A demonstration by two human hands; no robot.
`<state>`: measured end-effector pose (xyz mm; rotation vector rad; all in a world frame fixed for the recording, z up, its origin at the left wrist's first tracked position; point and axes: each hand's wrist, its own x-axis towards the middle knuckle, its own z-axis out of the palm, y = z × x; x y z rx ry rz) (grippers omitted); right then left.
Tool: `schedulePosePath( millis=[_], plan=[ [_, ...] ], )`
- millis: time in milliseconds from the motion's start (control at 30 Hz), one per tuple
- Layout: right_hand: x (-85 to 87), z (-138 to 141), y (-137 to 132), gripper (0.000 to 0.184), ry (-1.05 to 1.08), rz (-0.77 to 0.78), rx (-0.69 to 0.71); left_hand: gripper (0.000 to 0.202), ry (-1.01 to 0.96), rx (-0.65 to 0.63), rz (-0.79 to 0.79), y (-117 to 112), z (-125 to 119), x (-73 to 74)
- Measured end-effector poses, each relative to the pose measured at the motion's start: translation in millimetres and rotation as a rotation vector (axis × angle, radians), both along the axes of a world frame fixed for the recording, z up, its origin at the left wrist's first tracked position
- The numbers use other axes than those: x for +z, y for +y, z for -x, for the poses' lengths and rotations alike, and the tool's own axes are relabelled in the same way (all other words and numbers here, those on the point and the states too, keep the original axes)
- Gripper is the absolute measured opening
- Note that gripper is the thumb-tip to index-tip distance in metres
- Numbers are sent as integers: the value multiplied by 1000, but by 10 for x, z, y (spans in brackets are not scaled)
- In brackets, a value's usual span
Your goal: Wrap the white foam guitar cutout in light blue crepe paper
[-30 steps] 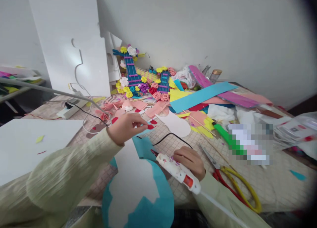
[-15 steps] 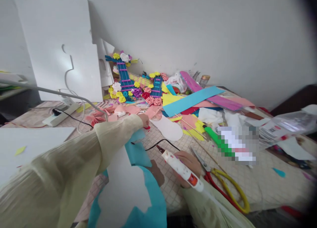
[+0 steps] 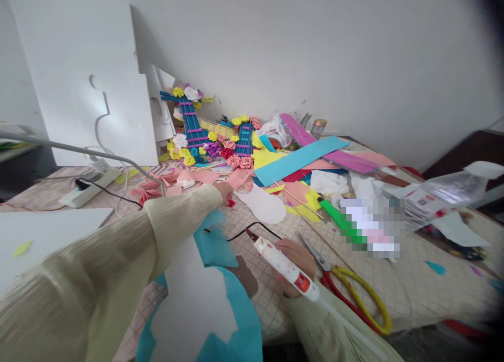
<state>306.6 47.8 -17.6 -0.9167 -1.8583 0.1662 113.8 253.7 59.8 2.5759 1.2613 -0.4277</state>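
Note:
My right hand (image 3: pixel 298 257) is wrapped round a white hot glue gun (image 3: pixel 281 262), its dark nozzle pointing away and to the left. My left hand (image 3: pixel 224 192) reaches out to the far end of a guitar-shaped white board (image 3: pixel 195 294) edged with folded blue paper (image 3: pixel 216 246). Its fingers are curled together beside a small red scrap (image 3: pixel 231 203); whether anything is between them cannot be made out. Right of that hand lies a white rounded cutout (image 3: pixel 264 204). Scissors (image 3: pixel 342 283) with one red and one yellow handle lie right of my right hand.
Flower-covered blue paper guitars (image 3: pixel 192 126) stand by the wall, near a leaning white board (image 3: pixel 86 84). A power strip (image 3: pixel 90 186) and cables lie at left. Coloured paper strips (image 3: pixel 301 160), a green-handled tool (image 3: pixel 340 220) and a clear plastic bottle (image 3: pixel 457 191) crowd the right.
The whole scene has shifted slightly left in view as my head turned. Both hands keep nearly the same place, and the glue gun stays in my right hand.

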Motion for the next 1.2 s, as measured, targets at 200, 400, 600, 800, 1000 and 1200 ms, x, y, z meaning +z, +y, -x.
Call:
schedulePosePath(
  millis=[200, 400, 600, 800, 1000, 1200],
  plan=[
    [29, 40, -10, 23, 157, -140, -42, 31, -79, 22, 13, 6, 22, -68],
    [39, 28, 7, 19, 169, -136, -29, 26, -184, 54, 41, 73, 115, 82],
    [58, 84, -14, 18, 211, -148, -66, 23, -275, 83, 10, 156, 231, 280],
    [49, 99, 8, 19, 237, -210, -107, 25, -180, -32, 120, 72, 53, -8],
    [62, 66, 15, 13, 189, -182, -95, 25, -31, -119, 118, 132, -60, -166],
    [82, 71, 0, 20, 199, -199, -128, 25, -37, -120, 89, 93, -74, -173]
  ],
)
